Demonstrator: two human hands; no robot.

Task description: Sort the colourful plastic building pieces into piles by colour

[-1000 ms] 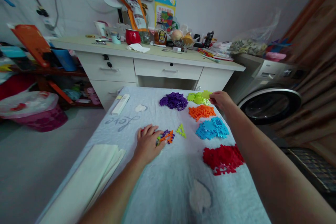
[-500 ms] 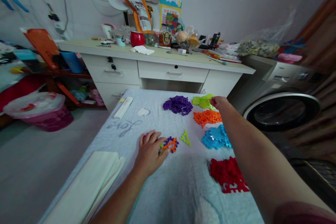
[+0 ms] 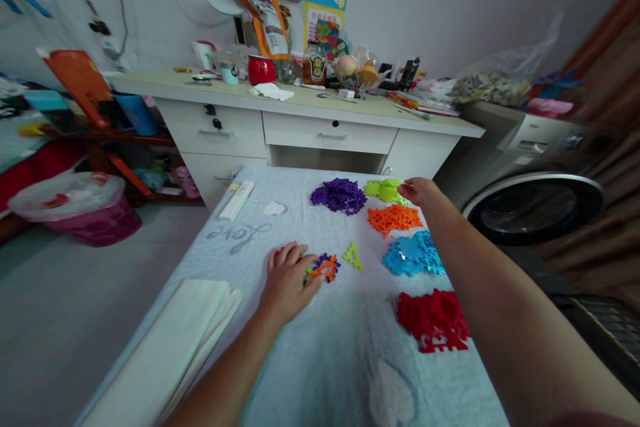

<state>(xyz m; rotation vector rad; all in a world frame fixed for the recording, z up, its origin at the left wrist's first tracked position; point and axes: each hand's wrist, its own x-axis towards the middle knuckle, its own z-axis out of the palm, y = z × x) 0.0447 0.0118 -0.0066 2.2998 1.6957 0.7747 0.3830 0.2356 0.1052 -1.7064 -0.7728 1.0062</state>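
Right hand (image 3: pixel 423 192) barely shifted, touching green pieces (image 3: pixel 385 190).

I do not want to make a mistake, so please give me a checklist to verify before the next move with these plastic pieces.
1. Left hand rests on the mixed-colour assembly: ok.
2. Right hand reaches the green pile: ok, fingertips at its edge.
3. Piece gripped in the right hand: cannot tell, the fingers hide it.
4. Purple pile, orange pile, blue pile and red pile are each of one colour: ok.
5. Green triangle lies beside the assembly, apart from it: ok.
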